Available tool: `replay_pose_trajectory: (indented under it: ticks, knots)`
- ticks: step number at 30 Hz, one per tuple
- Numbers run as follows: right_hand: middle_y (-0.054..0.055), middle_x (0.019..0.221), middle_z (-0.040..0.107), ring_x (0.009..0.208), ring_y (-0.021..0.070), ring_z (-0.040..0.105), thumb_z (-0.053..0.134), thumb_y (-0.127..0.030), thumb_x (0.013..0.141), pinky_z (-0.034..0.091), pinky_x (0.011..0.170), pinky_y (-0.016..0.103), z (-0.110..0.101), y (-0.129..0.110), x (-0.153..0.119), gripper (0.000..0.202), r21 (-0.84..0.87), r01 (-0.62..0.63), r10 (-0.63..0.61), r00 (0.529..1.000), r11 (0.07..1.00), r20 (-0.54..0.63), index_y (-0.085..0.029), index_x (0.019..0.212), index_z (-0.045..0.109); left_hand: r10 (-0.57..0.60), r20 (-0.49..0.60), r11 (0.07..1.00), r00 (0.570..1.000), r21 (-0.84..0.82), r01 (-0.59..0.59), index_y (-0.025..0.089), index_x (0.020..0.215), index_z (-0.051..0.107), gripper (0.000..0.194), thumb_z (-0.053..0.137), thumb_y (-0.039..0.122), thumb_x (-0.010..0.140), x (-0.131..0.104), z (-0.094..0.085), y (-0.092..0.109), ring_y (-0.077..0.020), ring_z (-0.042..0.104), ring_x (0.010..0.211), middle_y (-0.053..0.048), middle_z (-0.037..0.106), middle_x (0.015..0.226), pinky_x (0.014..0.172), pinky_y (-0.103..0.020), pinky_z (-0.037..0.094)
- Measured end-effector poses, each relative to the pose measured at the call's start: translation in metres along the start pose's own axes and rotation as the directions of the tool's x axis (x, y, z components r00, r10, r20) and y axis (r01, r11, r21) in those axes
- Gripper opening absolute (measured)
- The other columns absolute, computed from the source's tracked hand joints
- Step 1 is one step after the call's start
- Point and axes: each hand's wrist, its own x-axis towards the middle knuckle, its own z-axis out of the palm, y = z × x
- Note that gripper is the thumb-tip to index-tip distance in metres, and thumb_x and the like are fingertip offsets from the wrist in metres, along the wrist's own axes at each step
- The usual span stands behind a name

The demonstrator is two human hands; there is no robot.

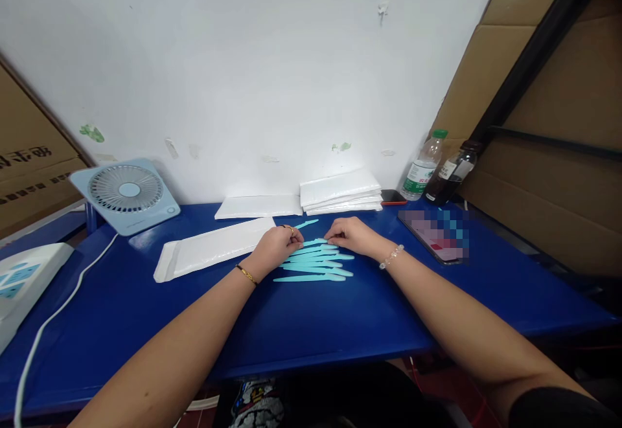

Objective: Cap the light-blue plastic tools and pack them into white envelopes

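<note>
Several slim turquoise sticks (311, 278) lie side by side on the blue table, between my forearms. My left hand (279, 245) is closed, its fingertips pinching the left end of one turquoise stick at the far side of the row. At that stick's right end, the fingertips of my right hand (350, 235) are pinched together on it. One more turquoise stick (308, 224) lies just beyond, partly hidden by my left hand. A white padded envelope (208, 250) lies flat to the left, its right end close to my left hand.
A stack of white envelopes (340, 191) and another envelope (257, 206) lie by the wall. A blue fan (129, 190) and white cable stand left. Two bottles (420, 172), a dark phone (392, 197) and a larger phone (435, 237) are at the right.
</note>
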Motion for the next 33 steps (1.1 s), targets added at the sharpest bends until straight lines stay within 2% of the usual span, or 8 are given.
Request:
replay_pose_trajectory:
  ticks: [5, 7, 10, 14, 20, 27, 30, 33]
  knots:
    - [0.005, 0.088, 0.069, 0.08, 0.0166, 0.062, 0.059, -0.024, 0.081, 0.047, 0.073, 0.027, -0.03, 0.021, -0.015, 0.017, 0.022, -0.119, 0.121, 0.986, 0.993, -0.116, -0.02, 0.089, 0.073, 0.01, -0.145, 0.993, 0.989, 0.117, 0.007, 0.019, 0.105, 0.065, 0.029, 0.048, 0.034, 0.088, 0.002, -0.003, -0.008, -0.0204, 0.059, 0.095, -0.007, 0.064, 0.103, 0.083, -0.031, 0.047]
    - [0.005, 0.088, 0.069, 0.076, 0.0161, 0.062, 0.063, -0.025, 0.076, 0.048, 0.069, 0.026, -0.044, 0.032, -0.025, 0.02, 0.055, -0.204, 0.207, 0.976, 0.977, -0.064, -0.019, 0.093, 0.072, 0.018, -0.14, 0.988, 0.99, 0.157, 0.005, 0.02, 0.113, 0.064, 0.032, 0.045, 0.033, 0.089, 0.003, -0.003, -0.013, -0.0209, 0.056, 0.103, -0.007, 0.063, 0.112, 0.09, -0.033, 0.045]
    - [0.004, 0.09, 0.069, 0.075, 0.0157, 0.061, 0.072, -0.028, 0.065, 0.048, 0.066, 0.024, -0.053, 0.042, -0.036, 0.028, 0.041, -0.227, 0.223, 0.971, 0.973, 0.087, -0.02, 0.092, 0.073, 0.032, -0.079, 0.981, 0.996, 0.195, -0.016, 0.023, 0.114, 0.065, 0.032, 0.045, 0.03, 0.09, 0.004, -0.002, -0.016, -0.0208, 0.056, 0.105, -0.005, 0.064, 0.114, 0.091, -0.033, 0.045]
    - [0.002, 0.074, 0.069, 0.064, 0.0142, 0.06, 0.069, -0.028, 0.068, 0.044, 0.057, 0.022, -0.044, 0.038, -0.032, 0.014, 0.032, -0.257, 0.25, 0.957, 0.966, 0.147, -0.018, 0.078, 0.072, 0.064, -0.041, 0.981, 0.997, 0.184, -0.056, 0.024, 0.108, 0.068, 0.03, 0.046, 0.023, 0.088, 0.003, -0.004, -0.014, -0.0194, 0.06, 0.099, -0.004, 0.067, 0.11, 0.088, -0.031, 0.046]
    - [0.001, 0.062, 0.065, 0.056, 0.0134, 0.057, 0.062, -0.015, 0.067, 0.039, 0.054, 0.022, -0.03, 0.025, -0.017, 0.005, -0.164, -0.225, 0.228, 0.974, 0.961, 0.001, -0.017, 0.064, 0.065, 0.096, -0.01, 0.988, 0.995, 0.121, -0.094, 0.023, 0.104, 0.07, 0.031, 0.045, 0.017, 0.086, 0.0, -0.008, -0.008, -0.0171, 0.063, 0.092, -0.001, 0.069, 0.105, 0.083, -0.027, 0.048]
    - [0.001, 0.069, 0.064, 0.06, 0.0131, 0.056, 0.062, -0.025, 0.071, 0.039, 0.055, 0.021, -0.025, 0.026, -0.019, 0.024, -0.09, -0.199, 0.2, 0.98, 0.976, 0.003, -0.017, 0.093, 0.065, 0.098, -0.002, 0.991, 0.995, 0.097, -0.097, 0.022, 0.102, 0.07, 0.03, 0.046, 0.016, 0.085, 0.0, -0.009, -0.008, -0.0173, 0.063, 0.092, -0.001, 0.069, 0.104, 0.085, -0.028, 0.048]
    - [0.001, 0.066, 0.063, 0.058, 0.0126, 0.055, 0.061, -0.018, 0.069, 0.039, 0.054, 0.021, -0.022, 0.023, -0.016, 0.02, -0.172, -0.244, 0.243, 0.97, 0.954, -0.027, -0.016, 0.088, 0.066, 0.094, -0.004, 0.991, 0.996, 0.096, -0.093, 0.022, 0.101, 0.07, 0.03, 0.045, 0.016, 0.085, 0.0, -0.008, -0.009, -0.0175, 0.063, 0.092, -0.001, 0.069, 0.104, 0.085, -0.028, 0.049]
    - [0.001, 0.063, 0.063, 0.053, 0.0114, 0.055, 0.056, -0.012, 0.069, 0.039, 0.052, 0.02, -0.022, 0.024, -0.014, 0.019, -0.125, -0.329, 0.327, 0.944, 0.936, -0.039, -0.016, 0.086, 0.064, 0.097, -0.008, 0.991, 0.995, 0.097, -0.096, 0.022, 0.102, 0.07, 0.031, 0.044, 0.017, 0.086, 0.0, -0.007, -0.01, -0.0178, 0.062, 0.094, -0.001, 0.068, 0.104, 0.084, -0.029, 0.049]
